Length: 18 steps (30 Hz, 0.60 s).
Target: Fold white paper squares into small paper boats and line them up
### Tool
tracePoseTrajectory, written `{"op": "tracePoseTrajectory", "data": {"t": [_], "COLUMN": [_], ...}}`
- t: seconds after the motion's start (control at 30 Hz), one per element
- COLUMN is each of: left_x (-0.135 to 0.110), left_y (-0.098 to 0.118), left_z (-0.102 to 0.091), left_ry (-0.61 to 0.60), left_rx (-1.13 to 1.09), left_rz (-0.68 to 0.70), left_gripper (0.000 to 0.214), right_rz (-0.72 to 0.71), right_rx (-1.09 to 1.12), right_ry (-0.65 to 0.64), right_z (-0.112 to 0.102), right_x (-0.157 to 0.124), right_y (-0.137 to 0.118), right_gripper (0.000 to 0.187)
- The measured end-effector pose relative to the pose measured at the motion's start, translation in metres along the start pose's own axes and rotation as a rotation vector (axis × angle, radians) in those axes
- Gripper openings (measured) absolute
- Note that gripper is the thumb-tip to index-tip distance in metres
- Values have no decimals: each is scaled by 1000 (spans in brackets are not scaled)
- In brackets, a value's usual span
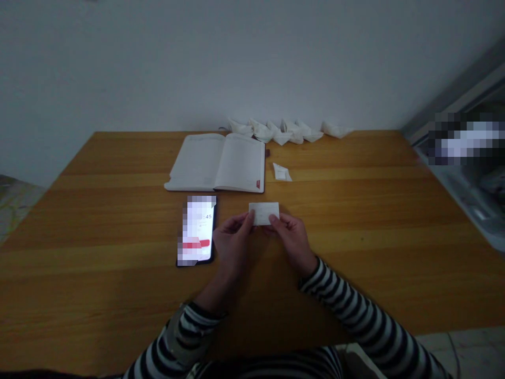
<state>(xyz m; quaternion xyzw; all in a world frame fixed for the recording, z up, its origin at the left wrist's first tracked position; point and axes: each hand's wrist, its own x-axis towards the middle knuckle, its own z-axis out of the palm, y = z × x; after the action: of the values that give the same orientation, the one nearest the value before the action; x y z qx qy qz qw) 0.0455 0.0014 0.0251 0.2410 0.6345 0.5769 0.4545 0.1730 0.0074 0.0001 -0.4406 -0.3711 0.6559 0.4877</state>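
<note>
A small rectangle of folded paper [263,213] is held up between both hands, over the middle of the table. At its lower left corner my left hand [234,237] pinches it, thumb on the near face and fingers behind. My right hand [291,235] grips the lower right part the same way, the thumb pressed on its face. The fingers behind the paper are mostly hidden. Beyond it on the table lies a small folded paper piece [281,172]. Just left of my left hand is a phone [200,231] with its screen lit.
An open notebook [242,163] lies behind the phone. Several folded paper boats [292,130] stand in a row along the wall at the back of the wooden table [366,221]. At the far right, a blurred bright patch [469,139] shows beyond the table's edge.
</note>
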Motion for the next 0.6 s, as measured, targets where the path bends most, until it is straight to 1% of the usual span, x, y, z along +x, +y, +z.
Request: {"op": "tracePoseTrajectory", "data": {"t": [0.1, 0.2, 0.3, 0.37, 0.43, 0.5, 0.6], "left_x": [-1, -1, -1, -1, -2, -3, -3], "left_y": [-1, -2, -3, -2, -2, -2, -2], "left_z": [0, -1, -1, -1, -1, 0, -1], "left_ry": [-7, -12, -1, -15, -34, -47, -40], "left_rx": [29, 40, 30, 28, 38, 50, 41], "left_rz": [34, 49, 61, 68, 73, 75, 68], "left_gripper": [21, 21, 21, 21, 22, 23, 23], "right_rz": [19, 29, 79, 141, 177, 164, 108], "right_rx": [-119, -134, -88, -84, -91, -104, -130], "right_ry": [32, 32, -32, -104, -147, -153, -165], "right_z": [-1, 0, 0, -1, -2, -1, 0], "right_x": [-1, -1, -1, -1, -1, -2, -4], "right_y": [-4, -6, -6, -6, -5, -5, -5], "right_gripper": [47, 50, 49, 49, 51, 53, 53]}}
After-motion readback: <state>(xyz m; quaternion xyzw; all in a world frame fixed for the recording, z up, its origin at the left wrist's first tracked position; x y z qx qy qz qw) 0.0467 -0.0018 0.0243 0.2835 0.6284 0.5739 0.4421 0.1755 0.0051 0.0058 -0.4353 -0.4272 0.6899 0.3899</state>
